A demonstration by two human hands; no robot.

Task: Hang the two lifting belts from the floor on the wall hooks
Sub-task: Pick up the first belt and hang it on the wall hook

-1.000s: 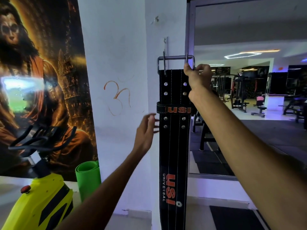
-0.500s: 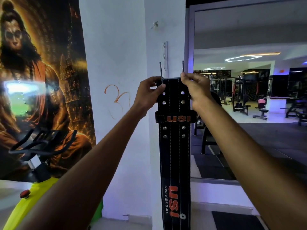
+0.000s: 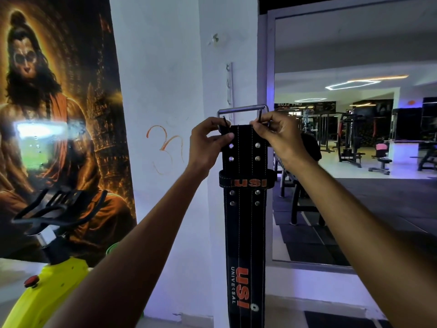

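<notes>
A black lifting belt (image 3: 244,223) with orange lettering hangs straight down in front of the white pillar corner. Its steel buckle (image 3: 242,109) stands up above the belt's top edge. My left hand (image 3: 208,142) pinches the belt's top left corner and one buckle prong. My right hand (image 3: 279,136) grips the top right corner by the other prong. A narrow metal hook strip (image 3: 229,84) runs down the pillar just above and behind the buckle. I see only this one belt.
A large poster (image 3: 59,114) covers the wall on the left. A yellow exercise bike (image 3: 49,280) with black handlebars stands at the lower left. A wall mirror (image 3: 354,162) on the right reflects gym machines.
My left hand came up and took the belt's top left corner. The belt dropped lower against the pillar. The buckle frame, down half a second ago, now stands up above the belt.
</notes>
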